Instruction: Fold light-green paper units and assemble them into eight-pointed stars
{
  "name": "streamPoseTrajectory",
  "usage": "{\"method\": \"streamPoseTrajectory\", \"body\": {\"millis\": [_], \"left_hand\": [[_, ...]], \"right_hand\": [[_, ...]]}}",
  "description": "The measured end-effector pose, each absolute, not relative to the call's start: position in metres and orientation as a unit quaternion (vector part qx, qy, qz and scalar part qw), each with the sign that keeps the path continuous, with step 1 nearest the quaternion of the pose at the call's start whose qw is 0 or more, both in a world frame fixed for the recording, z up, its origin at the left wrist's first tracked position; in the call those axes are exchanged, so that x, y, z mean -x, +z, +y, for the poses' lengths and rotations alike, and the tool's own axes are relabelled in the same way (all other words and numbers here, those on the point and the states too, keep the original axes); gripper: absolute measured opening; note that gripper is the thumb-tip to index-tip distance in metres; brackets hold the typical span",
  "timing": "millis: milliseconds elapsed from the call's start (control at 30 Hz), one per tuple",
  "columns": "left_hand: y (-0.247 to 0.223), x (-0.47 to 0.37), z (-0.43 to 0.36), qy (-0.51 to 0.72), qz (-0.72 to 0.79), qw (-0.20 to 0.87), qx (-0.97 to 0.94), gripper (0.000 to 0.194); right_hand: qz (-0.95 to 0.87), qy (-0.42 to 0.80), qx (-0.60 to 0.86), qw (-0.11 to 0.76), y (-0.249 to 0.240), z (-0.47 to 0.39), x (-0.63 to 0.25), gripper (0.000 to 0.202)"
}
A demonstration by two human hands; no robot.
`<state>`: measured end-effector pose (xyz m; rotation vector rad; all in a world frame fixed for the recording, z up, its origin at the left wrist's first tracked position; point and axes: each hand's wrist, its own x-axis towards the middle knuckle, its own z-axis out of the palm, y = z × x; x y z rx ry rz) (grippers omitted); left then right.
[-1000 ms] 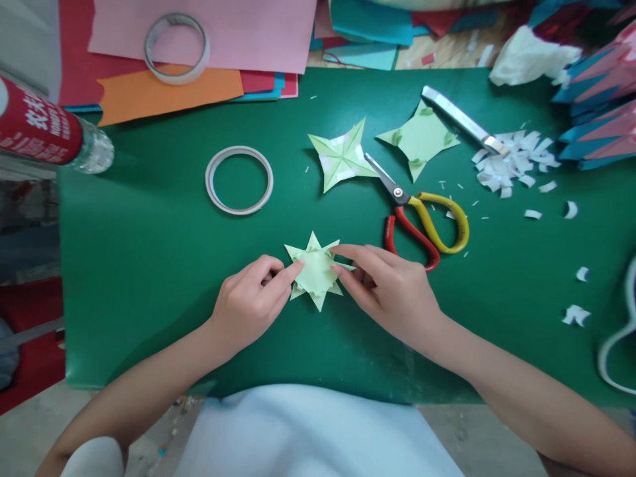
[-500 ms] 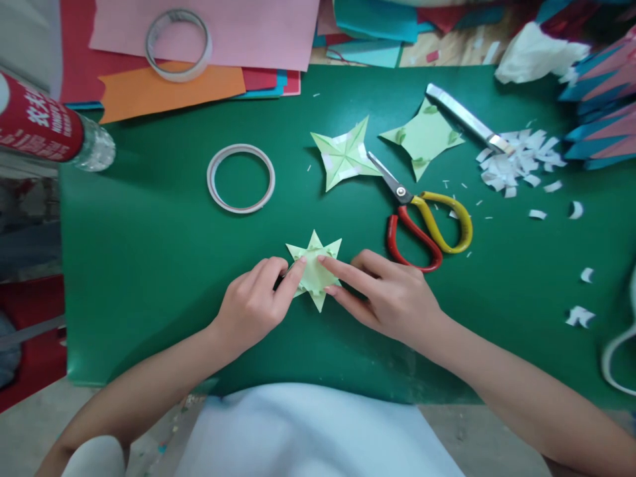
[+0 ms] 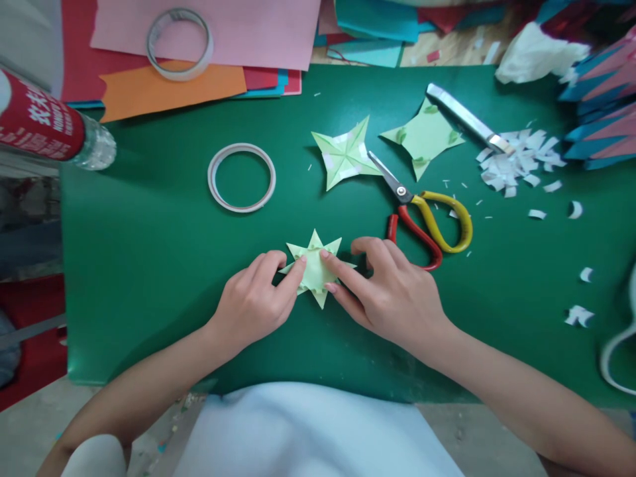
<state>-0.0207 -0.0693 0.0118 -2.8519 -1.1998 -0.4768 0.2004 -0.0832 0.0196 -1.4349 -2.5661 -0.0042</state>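
Observation:
A light green many-pointed paper star point(image 3: 317, 270) lies on the green table between my two hands. My left hand point(image 3: 256, 291) holds its left side, a digit pressing near the upper left of the middle while the other fingers curl at the edge. From the right, my right hand point(image 3: 392, 285) presses the star with its index finger and has its thumb at the lower right edge; the other fingers are bent. Just beyond that hand lie scissors point(image 3: 401, 192) with one red and one yellow handle, partly covered by the hand. Behind are two four-pointed green paper stars point(image 3: 342, 154), point(image 3: 426, 136).
A tape roll point(image 3: 212, 179) lies left of the stars, another tape roll point(image 3: 205, 66) on coloured paper point(image 3: 258, 33). A bottle point(image 3: 94, 147) leans in at left. At right are a silver-bladed cutter point(image 3: 464, 116), white paper scraps point(image 3: 521, 159) and pink-blue folded paper point(image 3: 601, 139).
My right hand's bent fingers have lifted slightly and its index finger has shifted a little right on the star. The right point of the star now shows more. My left hand has barely moved.

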Motion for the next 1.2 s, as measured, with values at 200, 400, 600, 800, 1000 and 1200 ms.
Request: {"method": "streamPoseTrajectory", "body": {"millis": [200, 400, 600, 800, 1000, 1200], "left_hand": [[0.013, 0.027, -0.058, -0.205, -0.334, -0.062, 0.918, 0.017], [0.011, 0.030, -0.055, -0.179, -0.261, -0.110, 0.942, 0.020], [0.014, 0.028, -0.054, -0.195, -0.225, -0.037, 0.954, 0.013], [0.015, 0.026, -0.054, -0.178, -0.231, -0.030, 0.956, 0.018], [0.016, 0.024, -0.057, -0.181, -0.239, -0.018, 0.954, 0.022], [0.017, 0.022, -0.058, -0.173, -0.230, 0.005, 0.958, 0.019]], "right_hand": [[-0.881, -0.021, 0.453, 0.136, 0.013, -0.079, -0.203, 0.035], [-0.881, -0.019, 0.449, 0.146, 0.012, -0.080, -0.202, 0.036], [-0.892, -0.019, 0.409, 0.194, 0.012, -0.075, -0.209, 0.031], [-0.903, -0.036, 0.368, 0.218, 0.013, -0.077, -0.209, 0.013], [-0.874, 0.014, 0.437, 0.214, 0.010, -0.082, -0.200, 0.006], [-0.842, 0.072, 0.469, 0.257, 0.008, -0.083, -0.196, 0.004]]}}
